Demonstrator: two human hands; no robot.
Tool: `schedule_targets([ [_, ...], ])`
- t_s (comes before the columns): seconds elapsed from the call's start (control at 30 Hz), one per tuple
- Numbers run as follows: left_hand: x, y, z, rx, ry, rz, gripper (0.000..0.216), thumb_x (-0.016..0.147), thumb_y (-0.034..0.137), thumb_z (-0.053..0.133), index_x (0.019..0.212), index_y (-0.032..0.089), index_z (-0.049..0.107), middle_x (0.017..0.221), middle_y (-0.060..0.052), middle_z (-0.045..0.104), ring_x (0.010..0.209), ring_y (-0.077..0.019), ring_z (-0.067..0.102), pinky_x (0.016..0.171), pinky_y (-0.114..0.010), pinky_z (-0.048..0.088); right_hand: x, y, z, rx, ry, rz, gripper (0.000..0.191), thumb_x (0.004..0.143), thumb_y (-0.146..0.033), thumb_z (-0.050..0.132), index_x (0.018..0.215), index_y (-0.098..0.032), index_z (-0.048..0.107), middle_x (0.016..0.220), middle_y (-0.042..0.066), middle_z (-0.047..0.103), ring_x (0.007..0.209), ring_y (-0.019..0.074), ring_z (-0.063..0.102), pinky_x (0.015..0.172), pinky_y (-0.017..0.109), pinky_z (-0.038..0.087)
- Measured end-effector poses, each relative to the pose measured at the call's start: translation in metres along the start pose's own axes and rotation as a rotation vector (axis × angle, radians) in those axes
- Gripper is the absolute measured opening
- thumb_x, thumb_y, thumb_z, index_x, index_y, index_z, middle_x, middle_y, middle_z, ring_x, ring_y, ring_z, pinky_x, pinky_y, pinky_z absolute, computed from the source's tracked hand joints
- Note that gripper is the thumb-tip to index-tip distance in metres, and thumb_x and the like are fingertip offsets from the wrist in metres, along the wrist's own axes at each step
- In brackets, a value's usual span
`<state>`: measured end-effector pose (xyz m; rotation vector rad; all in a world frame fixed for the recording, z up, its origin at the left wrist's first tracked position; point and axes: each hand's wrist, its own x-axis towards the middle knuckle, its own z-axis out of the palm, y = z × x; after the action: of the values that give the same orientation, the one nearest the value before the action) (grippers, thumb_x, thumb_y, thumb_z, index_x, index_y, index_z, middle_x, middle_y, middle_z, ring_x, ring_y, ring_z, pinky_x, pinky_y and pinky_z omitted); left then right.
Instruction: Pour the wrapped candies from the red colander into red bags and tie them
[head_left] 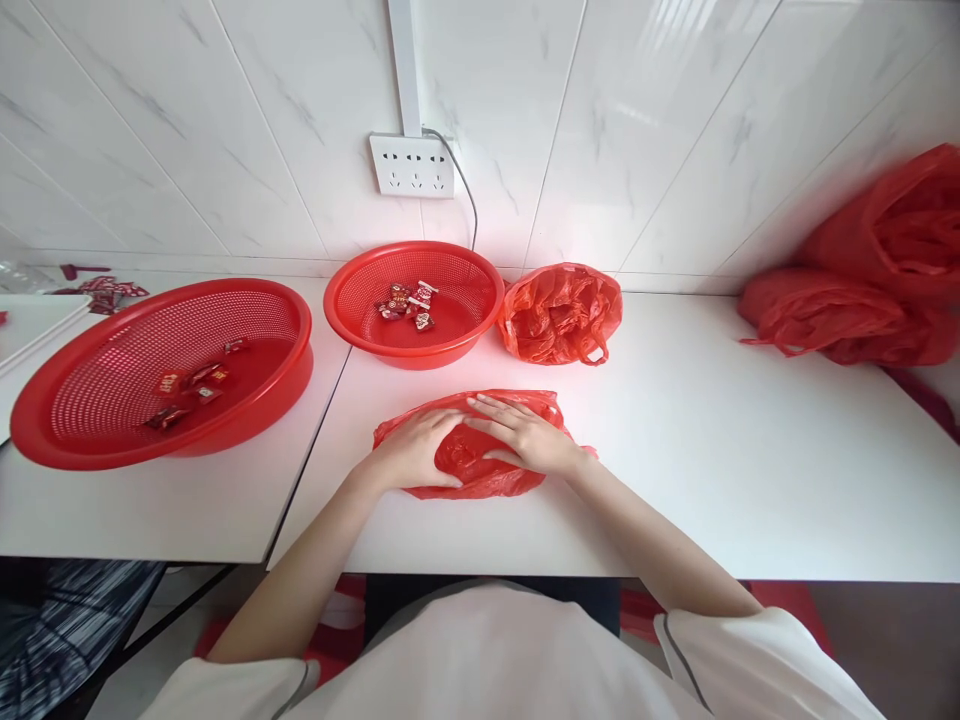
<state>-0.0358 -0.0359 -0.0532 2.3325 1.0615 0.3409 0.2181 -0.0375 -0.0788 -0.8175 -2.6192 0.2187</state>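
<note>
A red plastic bag (480, 478) lies on the white table in front of me, crumpled and spread sideways. My left hand (420, 448) rests on its left part, thumb and fingers apart. On its upper right part lies my right hand (525, 436), fingers stretched out and pointing left. The fingertips of both hands come close together over the bag's middle. Whether anything is inside the bag I cannot tell. Just beyond it stands a red perforated basket (345, 322) with several small wrapped sweets (409, 305) in it.
Right of that basket sits another red bag (561, 315), bunched up and open-topped. A larger red basket (45, 440) with several wrapped pieces stands on the left table. Full-looking red bags (847, 310) lie at the far right. A socket strip (412, 168) is on the tiled wall.
</note>
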Motion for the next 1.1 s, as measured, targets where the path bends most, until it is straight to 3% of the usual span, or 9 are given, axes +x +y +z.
schedule_targets([
  [0.13, 0.007, -0.027, 0.001, -0.279, -0.009, -0.056, 0.088, 0.055, 0.035, 0.084, 0.135, 0.027, 0.047, 0.139, -0.009, 0.05, 0.127, -0.0307, 0.047, 0.105, -0.044, 0.039, -0.002, 0.023, 0.017, -0.058, -0.099, 0.213, 0.074, 0.093, -0.056, 0.04, 0.152, -0.019, 0.015, 0.155, 0.013, 0.026, 0.144, 0.0296, 0.023, 0.115, 0.057, 0.021],
  [0.23, 0.014, -0.038, -0.002, -0.567, 0.003, -0.088, 0.06, 0.065, 0.039, 0.078, 0.12, 0.022, 0.061, 0.132, -0.009, 0.057, 0.127, -0.0289, 0.048, 0.108, -0.043, 0.035, -0.005, 0.033, 0.023, -0.039, -0.128, 0.276, 0.082, 0.089, -0.063, 0.04, 0.152, -0.017, 0.016, 0.158, 0.013, 0.012, 0.146, 0.0312, 0.008, 0.117, 0.056, 0.012],
  [0.33, 0.025, -0.042, -0.007, -0.903, 0.115, -0.181, 0.036, 0.078, 0.045, 0.066, 0.1, 0.017, 0.069, 0.113, -0.012, 0.068, 0.113, -0.0256, 0.06, 0.104, -0.039, 0.04, -0.004, 0.032, 0.019, 0.036, -0.117, 0.309, 0.083, 0.089, -0.062, 0.043, 0.152, -0.016, 0.017, 0.158, 0.013, 0.015, 0.146, 0.0306, 0.011, 0.118, 0.051, 0.018],
  [0.47, 0.038, -0.042, -0.021, -1.366, 0.178, -0.538, 0.067, 0.079, 0.07, 0.047, 0.104, 0.01, 0.064, 0.077, -0.014, 0.071, 0.065, -0.0217, 0.069, 0.065, -0.033, 0.056, -0.001, 0.019, 0.008, 0.127, -0.084, 0.333, 0.066, 0.09, -0.046, 0.052, 0.145, -0.014, 0.036, 0.146, 0.017, 0.042, 0.133, 0.0338, 0.043, 0.109, 0.048, 0.037],
  [0.57, 0.046, -0.04, -0.035, -1.601, 0.231, -0.692, 0.077, 0.076, 0.075, 0.046, 0.104, 0.004, 0.061, 0.08, -0.019, 0.071, 0.06, -0.0213, 0.068, 0.057, -0.029, 0.057, 0.0, 0.006, -0.01, 0.147, -0.071, 0.307, 0.041, 0.092, -0.027, 0.05, 0.132, -0.017, 0.055, 0.142, 0.014, 0.048, 0.126, 0.0321, 0.051, 0.104, 0.044, 0.045],
  [0.63, 0.051, -0.039, -0.041, -1.688, 0.383, -0.659, 0.061, 0.08, 0.061, 0.056, 0.105, 0.005, 0.058, 0.089, -0.021, 0.071, 0.076, -0.0233, 0.071, 0.065, -0.027, 0.059, 0.002, -0.004, -0.029, 0.18, -0.052, 0.279, 0.036, 0.093, -0.023, 0.047, 0.127, -0.021, 0.059, 0.144, 0.009, 0.047, 0.127, 0.0285, 0.05, 0.102, 0.041, 0.047],
  [0.73, 0.058, -0.04, -0.043, -1.669, 0.621, -0.564, 0.035, 0.081, 0.034, 0.059, 0.106, 0.01, 0.056, 0.093, -0.018, 0.07, 0.09, -0.0256, 0.071, 0.071, -0.027, 0.059, 0.005, -0.02, -0.061, 0.276, 0.036, 0.269, 0.031, 0.095, -0.026, 0.045, 0.121, -0.024, 0.063, 0.127, 0.005, 0.063, 0.113, 0.0223, 0.061, 0.095, 0.037, 0.051],
  [0.9, 0.063, -0.05, -0.036, -1.756, 0.606, -0.43, 0.024, 0.075, 0.013, 0.051, 0.097, 0.009, 0.06, 0.094, -0.013, 0.07, 0.087, -0.0215, 0.07, 0.073, -0.026, 0.06, 0.017, -0.033, -0.092, 0.323, 0.207, 0.338, 0.027, 0.096, -0.029, 0.045, 0.11, -0.022, 0.066, 0.106, 0.004, 0.071, 0.091, 0.0176, 0.067, 0.081, 0.031, 0.053],
  [1.1, 0.063, -0.045, -0.012, -1.75, 0.687, -0.333, 0.013, 0.072, 0.009, 0.05, 0.077, 0.013, 0.062, 0.084, -0.008, 0.072, 0.083, -0.0189, 0.069, 0.08, -0.032, 0.058, 0.038, -0.033, -0.102, 0.249, 0.128, 0.308, 0.026, 0.096, -0.029, 0.045, 0.106, -0.023, 0.067, 0.1, 0.004, 0.072, 0.085, 0.0193, 0.067, 0.074, 0.032, 0.051],
])
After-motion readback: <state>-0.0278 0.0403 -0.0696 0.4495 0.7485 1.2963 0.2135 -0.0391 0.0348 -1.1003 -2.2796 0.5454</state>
